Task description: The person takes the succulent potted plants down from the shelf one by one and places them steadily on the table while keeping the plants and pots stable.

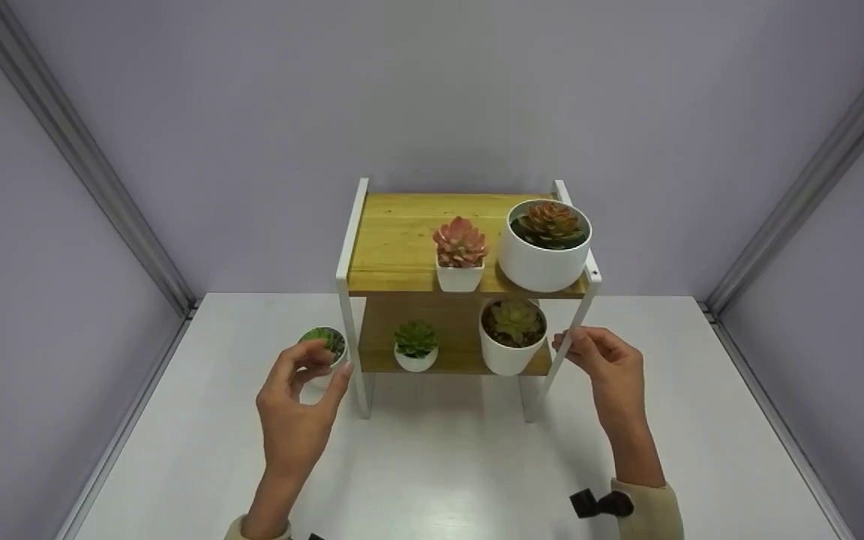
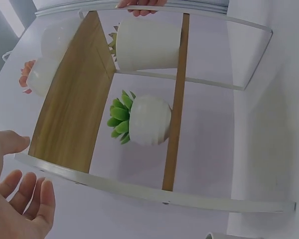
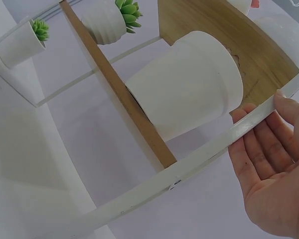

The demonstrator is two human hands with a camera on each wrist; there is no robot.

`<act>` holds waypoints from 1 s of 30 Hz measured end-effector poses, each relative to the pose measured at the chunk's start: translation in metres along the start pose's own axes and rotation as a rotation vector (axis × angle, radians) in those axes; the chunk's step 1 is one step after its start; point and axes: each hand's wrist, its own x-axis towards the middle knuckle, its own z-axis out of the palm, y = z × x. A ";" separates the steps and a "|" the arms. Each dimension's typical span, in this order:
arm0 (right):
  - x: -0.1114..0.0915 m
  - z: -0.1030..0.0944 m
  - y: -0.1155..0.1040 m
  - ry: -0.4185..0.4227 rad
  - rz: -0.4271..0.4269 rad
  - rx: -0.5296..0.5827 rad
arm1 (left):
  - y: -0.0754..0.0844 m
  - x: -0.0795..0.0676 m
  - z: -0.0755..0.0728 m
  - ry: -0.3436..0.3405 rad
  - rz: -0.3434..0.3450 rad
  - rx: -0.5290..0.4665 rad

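Note:
A two-tier plant shelf (image 1: 398, 244) with wooden boards and a white metal frame stands in front of me. On its right side, my right hand (image 1: 616, 375) pinches the front post (image 1: 580, 311) between thumb and fingers, which the right wrist view shows close up. My left hand (image 1: 293, 409) is beside the left front post (image 1: 349, 319), thumb and fingers apart and nothing between them. Behind its fingers, partly hidden, a small potted green plant (image 1: 333, 341) stands on the table.
The upper board holds a pink succulent (image 1: 460, 251) in a square white pot and a wide white pot (image 1: 544, 259) with a reddish succulent. Below are a small green succulent (image 1: 415, 341) and a larger potted one (image 1: 511, 345). Grey walls surround the white table (image 1: 439, 480).

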 end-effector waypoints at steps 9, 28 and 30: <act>-0.001 -0.001 0.001 -0.005 -0.002 -0.014 | 0.019 0.004 0.004 -0.051 0.048 0.014; 0.000 0.000 -0.001 -0.004 0.009 0.012 | 0.059 0.019 0.002 -0.253 0.006 -0.031; 0.000 0.000 -0.001 -0.003 0.007 0.012 | 0.063 0.021 0.002 -0.267 -0.005 -0.049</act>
